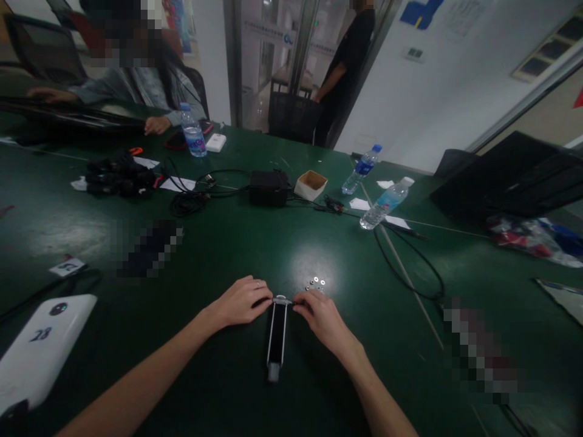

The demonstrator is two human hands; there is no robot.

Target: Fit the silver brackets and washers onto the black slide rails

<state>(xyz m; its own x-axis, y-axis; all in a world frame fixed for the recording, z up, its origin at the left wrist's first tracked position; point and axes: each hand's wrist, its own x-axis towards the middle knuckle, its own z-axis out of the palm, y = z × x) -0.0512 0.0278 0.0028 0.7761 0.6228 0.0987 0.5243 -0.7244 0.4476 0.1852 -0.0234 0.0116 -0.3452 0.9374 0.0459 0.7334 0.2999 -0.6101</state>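
Note:
A long, narrow frame (pixel 277 337) with pale metal edges and a dark middle lies on the green table, its grey tip (pixel 273 372) pointing toward me. Across its far end runs a thin metal crosspiece (pixel 282 301). My left hand (pixel 242 301) is closed in a pinch at the left end of this piece. At the right end, my right hand (pixel 317 311) pinches it between thumb and fingers; the exact grip is partly hidden. Just beyond my right hand lie several small washers and nuts (pixel 316 280).
Water bottles (pixel 387 203) stand at the back right and back left. A small open box (pixel 310 184) sits beside a black box (pixel 270 186) with cables. A white device marked 28 (pixel 43 346) lies at left. A person (pixel 150 91) sits across the table; another stands behind.

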